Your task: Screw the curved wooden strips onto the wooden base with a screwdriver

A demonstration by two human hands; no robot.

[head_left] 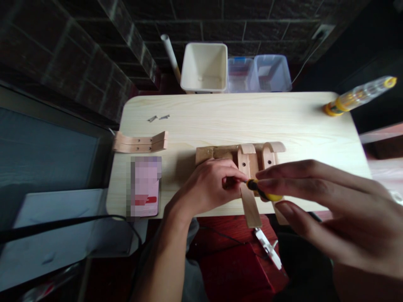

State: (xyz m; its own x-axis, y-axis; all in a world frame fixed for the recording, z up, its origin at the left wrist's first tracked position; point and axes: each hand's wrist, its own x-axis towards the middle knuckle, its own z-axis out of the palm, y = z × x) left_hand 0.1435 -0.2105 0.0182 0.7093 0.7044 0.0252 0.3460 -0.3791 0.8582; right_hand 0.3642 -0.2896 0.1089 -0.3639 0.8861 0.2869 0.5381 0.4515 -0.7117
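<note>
My right hand point(317, 205) holds a yellow and black screwdriver point(267, 193) by its handle between thumb and fingers. Its tip points left, at a curved wooden strip point(251, 207) lying across a brown block point(217, 153). My left hand point(210, 182) rests over the block, thumb and index finger pinched by the screwdriver tip; whatever is between them is too small to make out. A second curved wooden strip point(269, 155) crosses the block to the right, partly hidden by my right hand. Each strip shows a dark hole near its curved top.
Two joined curved wooden strips point(141, 143) and small screws point(159, 118) lie on the left of the table point(189, 113). A phone point(146, 186) is near the left front. A clear, yellow-ended tube point(359, 97) stands back right. Bins point(204, 86) are behind.
</note>
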